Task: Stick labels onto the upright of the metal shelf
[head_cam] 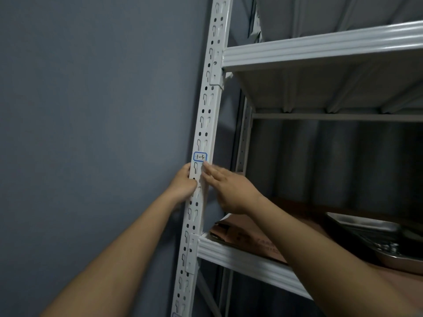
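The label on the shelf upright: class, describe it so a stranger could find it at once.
Find the white perforated metal upright at the shelf's front left corner, against the grey wall. Between the two shelf beams, just above the left hand and right hand, sits a small white blue-bordered label. It alone bears handwriting, "1-3".

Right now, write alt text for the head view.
A blue-bordered label sits on a white metal shelf upright. The left hand grips the upright just below it, while the right hand reaches in with straight fingers near the label's lower edge.
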{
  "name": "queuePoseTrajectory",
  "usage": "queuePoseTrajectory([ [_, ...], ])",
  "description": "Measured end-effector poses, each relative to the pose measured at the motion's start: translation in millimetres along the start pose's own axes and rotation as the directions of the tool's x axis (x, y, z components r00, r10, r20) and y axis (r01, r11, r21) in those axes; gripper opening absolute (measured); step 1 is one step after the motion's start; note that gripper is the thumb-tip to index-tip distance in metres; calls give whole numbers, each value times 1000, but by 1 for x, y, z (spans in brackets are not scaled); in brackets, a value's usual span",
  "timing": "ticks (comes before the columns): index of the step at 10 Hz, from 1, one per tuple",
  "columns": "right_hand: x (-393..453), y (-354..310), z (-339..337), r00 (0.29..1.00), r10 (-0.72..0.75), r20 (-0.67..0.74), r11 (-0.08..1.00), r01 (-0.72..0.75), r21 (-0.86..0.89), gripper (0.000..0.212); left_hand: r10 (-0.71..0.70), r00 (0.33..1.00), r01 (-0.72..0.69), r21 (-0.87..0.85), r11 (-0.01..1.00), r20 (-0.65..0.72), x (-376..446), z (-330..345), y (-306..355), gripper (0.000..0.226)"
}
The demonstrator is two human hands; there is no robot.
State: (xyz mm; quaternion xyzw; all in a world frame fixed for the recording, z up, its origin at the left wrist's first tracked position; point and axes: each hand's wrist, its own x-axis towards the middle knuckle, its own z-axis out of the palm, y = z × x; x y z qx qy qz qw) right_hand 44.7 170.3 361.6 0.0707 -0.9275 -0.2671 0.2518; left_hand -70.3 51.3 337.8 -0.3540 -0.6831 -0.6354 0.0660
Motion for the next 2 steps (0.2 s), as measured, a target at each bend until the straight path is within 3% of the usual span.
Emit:
queuePoseTrajectory([
  [1, -11, -4, -7, 1000, 16, 2, 999, -16, 38, 61, -37, 999, 41, 144, 989, -28, -3, -7, 1, 40],
  [2, -19, -5, -20, 989, 118, -87, 992, -113, 55, 39, -9, 992, 60, 399, 915, -127, -10, -10, 18, 37],
])
